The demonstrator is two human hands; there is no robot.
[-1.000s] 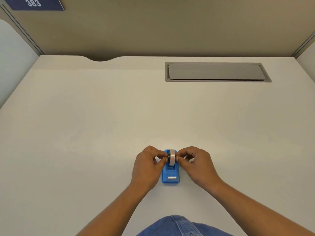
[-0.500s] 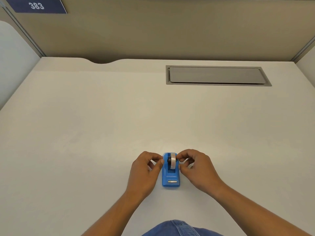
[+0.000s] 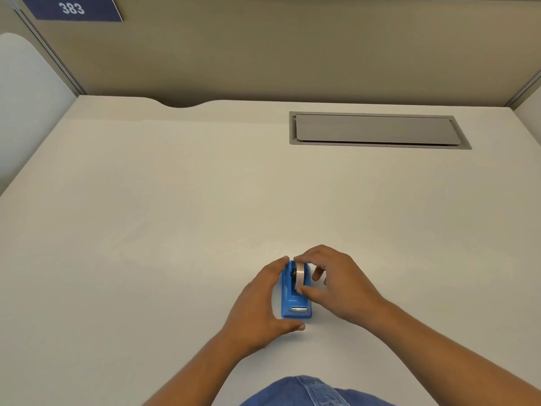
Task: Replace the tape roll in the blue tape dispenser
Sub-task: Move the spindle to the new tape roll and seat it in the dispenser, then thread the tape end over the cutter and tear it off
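Observation:
A small blue tape dispenser [image 3: 292, 303] lies on the white desk [image 3: 146, 230] near its front edge, cutter end toward me. A pale tape roll [image 3: 300, 275] on a dark hub sits upright in its far half. My left hand [image 3: 257, 306] cups the dispenser's left side, fingers at its far end and thumb by the near corner. My right hand [image 3: 339, 285] pinches the tape roll, index finger over its top and thumb at its near edge.
A grey hatch [image 3: 377, 130] is set into the desk at the back right. Beige partition walls close off the back and sides, with a blue "383" label [image 3: 73, 8] at the top left. My denim-clad lap [image 3: 310, 391] shows at the bottom.
Both hands pinched the roll's sides a second ago. Now my left hand has dropped to wrap the dispenser's left side, and my right hand has shifted to grip the roll from top and front.

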